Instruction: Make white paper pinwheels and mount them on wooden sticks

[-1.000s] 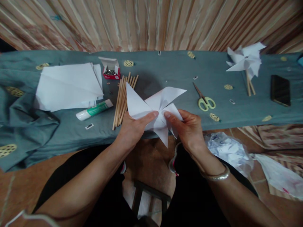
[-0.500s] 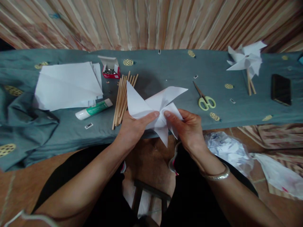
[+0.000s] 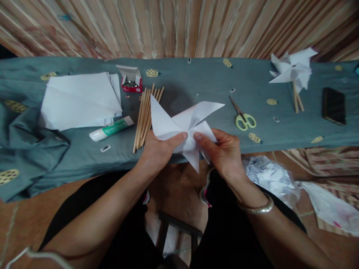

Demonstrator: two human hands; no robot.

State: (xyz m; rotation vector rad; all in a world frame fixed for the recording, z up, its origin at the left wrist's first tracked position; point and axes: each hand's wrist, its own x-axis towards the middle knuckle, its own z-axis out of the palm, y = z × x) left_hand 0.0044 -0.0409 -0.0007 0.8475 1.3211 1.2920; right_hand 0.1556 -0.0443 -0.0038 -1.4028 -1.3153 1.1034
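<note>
A white paper pinwheel (image 3: pixel 182 125) is held at the table's near edge, its folded blades fanning out from the middle. My left hand (image 3: pixel 159 151) grips it from the left, thumb pressed close to the centre and fingers hidden underneath. From the right, my right hand (image 3: pixel 224 149) pinches it, with the thumb on top near the centre and the other fingers behind a blade. No stick shows on this pinwheel. A bundle of wooden sticks (image 3: pixel 144 117) lies just beyond my left hand. Scissors with green handles (image 3: pixel 244 118) rest to the right of the pinwheel.
On the cloth-covered table (image 3: pixel 207 82) lie a paper stack (image 3: pixel 81 99), a glue stick (image 3: pixel 111 129) and an open red box of small metal pieces (image 3: pixel 131 83). At right are pinwheels on sticks (image 3: pixel 293 69) and a phone (image 3: pixel 333 105). A bag of paper scraps (image 3: pixel 269 177) sits below.
Almost nothing differs. Both hands keep the same hold on the paper pinwheel, whose blades have shifted very slightly.
</note>
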